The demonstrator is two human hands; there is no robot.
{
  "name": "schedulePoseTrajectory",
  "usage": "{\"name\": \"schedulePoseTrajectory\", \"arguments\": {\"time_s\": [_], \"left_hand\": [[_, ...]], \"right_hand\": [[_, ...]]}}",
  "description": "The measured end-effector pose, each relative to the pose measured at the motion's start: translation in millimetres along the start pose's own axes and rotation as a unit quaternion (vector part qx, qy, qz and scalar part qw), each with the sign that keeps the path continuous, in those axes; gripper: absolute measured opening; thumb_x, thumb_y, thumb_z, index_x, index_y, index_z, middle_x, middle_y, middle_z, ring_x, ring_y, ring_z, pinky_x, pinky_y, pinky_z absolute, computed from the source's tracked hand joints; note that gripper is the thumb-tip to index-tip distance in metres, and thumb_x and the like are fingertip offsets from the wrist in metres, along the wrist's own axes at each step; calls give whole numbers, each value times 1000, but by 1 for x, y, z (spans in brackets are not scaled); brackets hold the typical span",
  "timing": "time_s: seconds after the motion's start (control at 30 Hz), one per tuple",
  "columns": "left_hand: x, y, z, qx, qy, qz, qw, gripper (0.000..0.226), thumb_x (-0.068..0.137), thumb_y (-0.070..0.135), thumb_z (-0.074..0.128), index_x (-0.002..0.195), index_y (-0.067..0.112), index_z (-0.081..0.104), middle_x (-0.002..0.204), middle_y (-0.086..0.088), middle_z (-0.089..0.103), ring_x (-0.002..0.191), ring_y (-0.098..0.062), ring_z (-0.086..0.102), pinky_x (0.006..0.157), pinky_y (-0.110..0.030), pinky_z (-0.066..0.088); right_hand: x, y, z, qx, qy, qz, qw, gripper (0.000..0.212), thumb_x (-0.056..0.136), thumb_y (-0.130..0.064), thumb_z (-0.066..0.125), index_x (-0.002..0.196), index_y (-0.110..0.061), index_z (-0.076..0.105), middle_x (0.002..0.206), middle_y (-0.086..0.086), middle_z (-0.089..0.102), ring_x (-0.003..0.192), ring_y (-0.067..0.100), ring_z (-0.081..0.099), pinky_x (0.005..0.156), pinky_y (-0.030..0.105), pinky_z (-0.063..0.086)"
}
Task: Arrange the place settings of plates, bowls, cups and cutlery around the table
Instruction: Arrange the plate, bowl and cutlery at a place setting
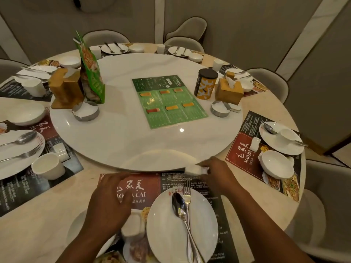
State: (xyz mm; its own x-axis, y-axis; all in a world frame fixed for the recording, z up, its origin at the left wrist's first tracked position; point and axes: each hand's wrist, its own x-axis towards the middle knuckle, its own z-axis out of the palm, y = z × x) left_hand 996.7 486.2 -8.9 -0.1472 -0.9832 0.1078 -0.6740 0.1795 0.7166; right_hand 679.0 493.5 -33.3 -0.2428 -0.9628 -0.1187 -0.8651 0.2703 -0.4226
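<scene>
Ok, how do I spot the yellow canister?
Find the white turntable at the table's centre. On its right side, between the green menu and a wooden tissue box, stands the canister. It alone is an upright cylinder, yellow-and-black patterned with a black lid.

Plates (165,234): seven
Bowls (26,113): six plainly seen
Cups (48,166): at least five
Metal ashtrays (85,111): two
Wooden tissue boxes (228,91): two
Green menu card (169,101): one
Lidded canister (206,84): one
Green pouch (91,73): one

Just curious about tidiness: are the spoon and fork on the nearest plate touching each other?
Touching. The head view shows the spoon lying against the fork, their handles crossing on the plate.
</scene>
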Motion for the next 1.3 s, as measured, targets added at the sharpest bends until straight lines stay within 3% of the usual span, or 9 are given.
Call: {"name": "schedulePoseTrajectory", "arguments": {"time_s": [0.1, 0.33, 0.57, 0.8, 1.1, 1.3], "left_hand": [[-2, -1, 8, 17, -1, -4, 1000, 46, 78, 4, 71, 120, 19, 63, 115, 3, 61, 103, -20, 59, 86, -31, 44], [-6, -3, 13, 37, 1, -10, 999, 46, 78, 7, 73, 119, 22, 63, 116, 11, 57, 102, -10, 56, 86, -26, 42], [-9, -2, 14, 41, 8, -20, 999, 44, 80, 10, 73, 120, 24, 62, 117, 10, 59, 100, -5, 51, 84, -24, 40], [-13, -2, 15, 37, 8, -24, 999, 44, 81, 9, 72, 123, 20, 62, 120, 6, 60, 102, -3, 49, 87, -23, 39], [-15, -7, 13, 34, 3, -44, 998, 47, 82, 11, 73, 126, 21, 60, 122, 2, 59, 106, -14, 56, 87, -27, 44], [-15, -10, 11, 38, 3, -49, 998, 48, 82, 13, 72, 128, 21, 59, 125, 2, 59, 109, -14, 55, 88, -25, 43]], "right_hand": [[2, 19, 13, -3, -14, 15, 1000, 38, 80, -22, 78, 117, -23, 67, 114, -4, 58, 103, 17, 56, 77, 22, 42], [10, 12, 37, 35, -25, -39, 998, 42, 78, -15, 78, 118, -24, 69, 115, -4, 61, 104, 16, 58, 87, 26, 48], [15, 10, 47, 24, -31, -73, 997, 44, 77, -22, 79, 120, -28, 69, 110, -4, 65, 98, 14, 59, 82, 31, 50], [11, 9, 47, 77, -14, -72, 994, 42, 76, -21, 81, 115, -32, 70, 107, -10, 67, 85, 0, 54, 67, 3, 35], [11, 9, 47, 71, -8, -47, 996, 38, 75, -15, 80, 111, -25, 73, 105, -7, 66, 84, 3, 53, 62, 2, 34], [11, 7, 47, 67, -14, -38, 997, 38, 76, -13, 80, 111, -25, 73, 103, -8, 67, 82, 1, 53, 60, 1, 34]]}}
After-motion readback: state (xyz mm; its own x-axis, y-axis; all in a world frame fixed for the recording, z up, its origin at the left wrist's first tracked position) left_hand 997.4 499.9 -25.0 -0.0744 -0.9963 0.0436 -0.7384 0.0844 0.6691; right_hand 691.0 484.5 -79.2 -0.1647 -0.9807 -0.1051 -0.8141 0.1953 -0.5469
